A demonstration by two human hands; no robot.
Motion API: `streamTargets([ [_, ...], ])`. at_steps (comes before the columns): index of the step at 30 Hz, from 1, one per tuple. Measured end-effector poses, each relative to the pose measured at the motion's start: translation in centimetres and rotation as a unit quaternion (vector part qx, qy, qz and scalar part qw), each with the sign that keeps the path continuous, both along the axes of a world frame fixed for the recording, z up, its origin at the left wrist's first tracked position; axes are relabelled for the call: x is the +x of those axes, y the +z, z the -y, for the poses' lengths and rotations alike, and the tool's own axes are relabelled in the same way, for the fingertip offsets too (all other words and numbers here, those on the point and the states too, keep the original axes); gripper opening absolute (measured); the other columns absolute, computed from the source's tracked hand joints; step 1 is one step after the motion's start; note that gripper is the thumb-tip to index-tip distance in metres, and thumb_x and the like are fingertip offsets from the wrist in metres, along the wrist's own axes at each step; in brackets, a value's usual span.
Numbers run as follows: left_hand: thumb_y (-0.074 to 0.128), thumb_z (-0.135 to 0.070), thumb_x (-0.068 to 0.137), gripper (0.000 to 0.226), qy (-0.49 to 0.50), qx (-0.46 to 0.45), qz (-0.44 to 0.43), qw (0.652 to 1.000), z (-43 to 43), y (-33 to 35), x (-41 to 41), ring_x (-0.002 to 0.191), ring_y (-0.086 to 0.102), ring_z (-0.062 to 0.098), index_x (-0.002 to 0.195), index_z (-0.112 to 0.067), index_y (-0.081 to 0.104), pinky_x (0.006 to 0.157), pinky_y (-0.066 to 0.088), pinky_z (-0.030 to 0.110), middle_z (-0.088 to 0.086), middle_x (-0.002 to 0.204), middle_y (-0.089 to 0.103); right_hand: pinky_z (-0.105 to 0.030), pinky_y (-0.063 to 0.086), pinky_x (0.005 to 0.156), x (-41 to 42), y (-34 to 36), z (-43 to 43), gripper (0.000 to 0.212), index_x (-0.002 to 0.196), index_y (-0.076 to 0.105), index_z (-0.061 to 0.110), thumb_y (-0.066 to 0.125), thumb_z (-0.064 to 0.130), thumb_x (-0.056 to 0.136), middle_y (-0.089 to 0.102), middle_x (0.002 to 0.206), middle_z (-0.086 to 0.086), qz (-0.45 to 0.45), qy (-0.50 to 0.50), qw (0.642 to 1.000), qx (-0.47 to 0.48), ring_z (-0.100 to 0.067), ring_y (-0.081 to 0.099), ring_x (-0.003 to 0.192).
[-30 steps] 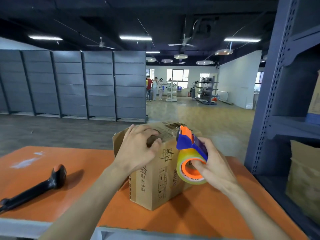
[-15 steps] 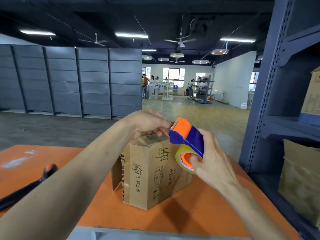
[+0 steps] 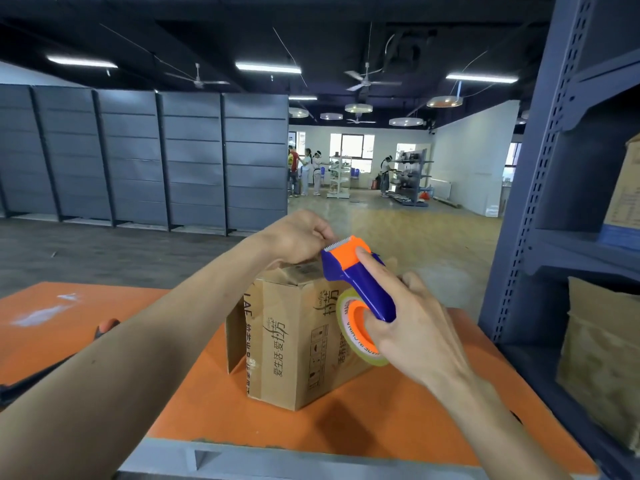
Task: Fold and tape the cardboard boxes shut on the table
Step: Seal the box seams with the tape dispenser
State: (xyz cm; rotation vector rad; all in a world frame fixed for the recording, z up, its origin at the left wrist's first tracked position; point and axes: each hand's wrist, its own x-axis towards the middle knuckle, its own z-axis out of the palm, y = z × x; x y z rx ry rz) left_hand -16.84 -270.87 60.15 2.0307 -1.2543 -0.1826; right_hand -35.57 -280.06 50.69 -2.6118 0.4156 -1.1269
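Because its top flaps need holding down for sealing, a brown printed cardboard box [image 3: 294, 337] stands near the middle of an orange table [image 3: 398, 431], one corner turned toward the viewer. At the box's twelve o'clock, the left hand [image 3: 298, 237] rests on the top with its fingers curled under. It is probably pinning the flaps or catching the tape's loose end; which cannot be told, as the knuckles hide the fingertips. At two o'clock, the right hand [image 3: 412, 320] is wrapped around a blue and orange tape dispenser [image 3: 356, 275]. Its serrated blade is raised beside the left hand, likely to start a strip across the seam. The yellowish tape roll [image 3: 353, 337] sits against the box's right face. No tape on the box can be made out, and a side flap at nine o'clock seems loose. Further out at nine o'clock, a dark tool [image 3: 107, 325] with an orange tip is mostly hidden by the left forearm. Grey shelving [image 3: 554, 202] at three o'clock is cut off by the frame.
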Motion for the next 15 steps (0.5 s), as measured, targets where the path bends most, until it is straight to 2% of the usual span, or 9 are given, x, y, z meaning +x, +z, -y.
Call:
streamTargets([
  [2, 0.062, -0.008, 0.098, 0.02, 0.0, 0.011, 0.027, 1.0, 0.2, 0.1, 0.3, 0.083, 0.065, 0.008, 0.084, -0.02, 0.07, 0.066, 0.047, 0.017, -0.003, 0.088, 0.072, -0.036, 0.054, 0.069, 0.0, -0.2, -0.3, 0.083, 0.143, 0.012, 0.074, 0.059, 0.037, 0.086, 0.041, 0.09, 0.009, -0.001, -0.005, 1.0, 0.014, -0.015, 0.056, 0.067],
  [5, 0.059, -0.007, 0.099, 0.015, 0.028, 0.002, 0.075, 0.997, -0.7, 0.7, 2.0, 0.089, 0.066, 0.012, 0.091, -0.013, 0.07, 0.081, 0.051, 0.025, 0.001, 0.093, 0.072, -0.029, 0.051, 0.064, -0.9, -1.4, -0.9, 0.076, 0.141, 0.01, 0.076, 0.043, 0.057, 0.076, 0.043, 0.09, 0.01, -0.002, -0.027, 1.0, 0.016, -0.014, 0.056, 0.065],
  [7, 0.057, -0.007, 0.099, 0.017, 0.012, 0.027, 0.087, 0.996, -1.4, 1.0, 3.0, 0.087, 0.064, 0.007, 0.092, -0.017, 0.069, 0.084, 0.047, 0.025, -0.003, 0.093, 0.07, -0.024, 0.048, 0.059, -1.5, -2.2, -1.6, 0.076, 0.141, 0.008, 0.077, 0.033, 0.063, 0.071, 0.042, 0.089, 0.012, -0.004, -0.033, 0.999, 0.006, -0.013, 0.055, 0.064],
  [11, 0.059, -0.016, 0.1, 0.014, -0.003, 0.032, 0.093, 0.995, -0.8, 0.4, 3.1, 0.084, 0.06, 0.0, 0.091, -0.023, 0.068, 0.074, 0.043, 0.02, -0.017, 0.087, 0.064, -0.031, 0.051, 0.064, -1.7, -2.7, -2.4, 0.079, 0.141, 0.002, 0.076, 0.049, 0.056, 0.081, 0.038, 0.092, 0.01, -0.017, -0.042, 0.999, -0.015, -0.017, 0.058, 0.066],
  [13, 0.062, -0.022, 0.1, 0.009, -0.006, 0.02, 0.097, 0.995, -0.5, 0.0, 3.1, 0.08, 0.061, -0.005, 0.096, -0.019, 0.069, 0.072, 0.043, 0.017, -0.018, 0.084, 0.064, -0.033, 0.052, 0.065, -2.1, -2.9, -2.7, 0.081, 0.141, -0.003, 0.077, 0.048, 0.055, 0.082, 0.039, 0.094, 0.009, -0.021, -0.059, 0.998, -0.019, -0.02, 0.059, 0.067],
  [15, 0.064, -0.023, 0.1, 0.009, -0.01, 0.011, 0.109, 0.994, -0.4, -0.2, 3.2, 0.069, 0.058, -0.013, 0.097, -0.016, 0.068, 0.064, 0.039, 0.008, -0.022, 0.078, 0.061, -0.034, 0.052, 0.064, -2.4, -3.1, -3.1, 0.081, 0.139, -0.007, 0.078, 0.048, 0.056, 0.083, 0.038, 0.094, 0.009, -0.023, -0.064, 0.997, -0.022, -0.02, 0.059, 0.067],
])
